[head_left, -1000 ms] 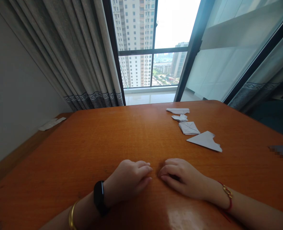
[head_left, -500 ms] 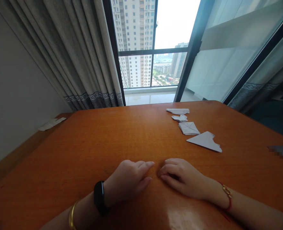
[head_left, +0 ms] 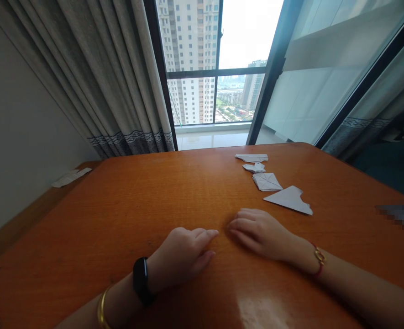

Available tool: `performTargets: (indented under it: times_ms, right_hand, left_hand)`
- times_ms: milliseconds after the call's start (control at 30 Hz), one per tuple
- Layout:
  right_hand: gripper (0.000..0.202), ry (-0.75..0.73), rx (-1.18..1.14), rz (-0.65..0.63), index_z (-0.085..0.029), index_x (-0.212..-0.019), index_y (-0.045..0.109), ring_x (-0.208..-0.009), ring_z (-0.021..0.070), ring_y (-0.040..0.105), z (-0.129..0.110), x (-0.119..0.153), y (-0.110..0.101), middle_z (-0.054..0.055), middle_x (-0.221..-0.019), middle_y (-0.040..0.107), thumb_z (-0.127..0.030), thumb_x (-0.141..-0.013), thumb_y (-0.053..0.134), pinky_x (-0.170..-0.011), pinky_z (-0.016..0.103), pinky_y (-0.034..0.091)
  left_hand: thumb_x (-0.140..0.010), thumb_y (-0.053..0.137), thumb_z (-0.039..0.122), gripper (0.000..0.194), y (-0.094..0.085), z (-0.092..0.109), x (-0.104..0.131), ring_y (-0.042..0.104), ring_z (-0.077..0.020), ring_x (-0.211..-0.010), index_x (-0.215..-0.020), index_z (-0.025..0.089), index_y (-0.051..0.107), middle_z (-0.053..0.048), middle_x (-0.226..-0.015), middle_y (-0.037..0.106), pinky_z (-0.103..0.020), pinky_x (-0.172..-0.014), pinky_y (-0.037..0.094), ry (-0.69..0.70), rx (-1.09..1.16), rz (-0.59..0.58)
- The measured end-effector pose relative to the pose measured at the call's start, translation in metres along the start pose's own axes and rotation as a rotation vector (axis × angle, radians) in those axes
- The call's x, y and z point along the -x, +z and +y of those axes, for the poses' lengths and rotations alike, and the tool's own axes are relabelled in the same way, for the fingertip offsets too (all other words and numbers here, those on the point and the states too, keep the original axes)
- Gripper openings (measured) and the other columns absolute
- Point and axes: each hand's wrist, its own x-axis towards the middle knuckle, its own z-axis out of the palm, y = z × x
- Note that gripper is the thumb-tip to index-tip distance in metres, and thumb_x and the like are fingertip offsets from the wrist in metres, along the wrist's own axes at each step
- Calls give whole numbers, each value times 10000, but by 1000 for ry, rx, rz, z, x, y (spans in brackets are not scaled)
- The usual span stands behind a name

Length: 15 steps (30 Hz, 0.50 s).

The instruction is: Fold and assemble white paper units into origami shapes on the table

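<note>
Landmark: triangular white paper (head_left: pixel 289 199), flat on surface (head_left: pixel 147 201), point leftward, long axis roughly left-right. Right grip (head_left: pixel 261 234) nearer, just short of it, loosely curled; contents can't tell. Left grip (head_left: pixel 184 257) farther off, thumb and fingers narrowly parted, nothing visible held.

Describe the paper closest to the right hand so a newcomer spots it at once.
On the orange-brown table, find the row of white papers running from near the far edge toward the right hand. The pointed paper is at the near end. It looks largest, with a sharp tip at left and a notched right edge.
</note>
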Motion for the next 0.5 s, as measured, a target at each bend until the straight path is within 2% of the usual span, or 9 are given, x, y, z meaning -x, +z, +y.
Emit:
performTargets:
  times_ms: [67,133,200,267,300,400,500]
  right_hand:
    - [262,59,165,82,-192,-949,675,-852,211,599,31,-11,-14,83,-921,680,-279,-950,428,-783,340,458]
    - [284,218,325,185,-197,-1055,668,-1052,265,570,71,-22,-28,113,-1145,646,-353,-925,470,-937,401,421]
    - [495,506,432,266,-177,-1235,599,-1223,338,468,112,-32,-36,154,-1333,541,-498,-864,533,-1038,477,348]
    - [707,780,440,250,-162,-1354,508,-1328,397,346,144,-40,-38,183,-1430,443,-636,-829,503,-1068,542,291]
    - [777,855,417,224,-166,-1406,452,-1367,418,277,156,-44,-38,186,-1477,382,-679,-824,473,-1078,568,259]
    - [804,896,338,145,-171,-1465,373,-1406,454,170,174,-54,-34,197,-1537,272,-690,-852,413,-1079,621,203]
    - [671,811,290,85,-100,-1391,475,-1367,454,277,168,-63,-24,255,-1458,384,-567,-913,413,-1065,615,241]
  left_hand:
    - [-910,517,299,366,0,-1,-1,692,-252,-926,-1266,217,519,-61,-1139,688,-382,-799,558,3,-2,2]
    - [-913,509,292,346,0,-2,-1,689,-247,-938,-1251,222,530,-54,-1140,686,-376,-800,556,9,6,5]
    - [-922,495,291,328,0,-3,-1,687,-238,-941,-1241,228,538,-49,-1132,688,-364,-797,554,18,20,9]
    - [-931,484,295,311,1,-5,0,686,-228,-939,-1229,231,548,-47,-1121,691,-347,-798,550,27,29,17]
    - [-933,482,296,303,2,-6,0,687,-223,-934,-1220,233,553,-46,-1116,692,-338,-796,548,31,30,23]
    - [-933,484,295,283,2,-7,1,689,-214,-917,-1199,242,565,-43,-1110,691,-321,-783,546,44,19,39]
    - [-932,486,292,271,0,-7,1,690,-203,-900,-1185,244,573,-44,-1097,692,-302,-774,544,60,2,57]
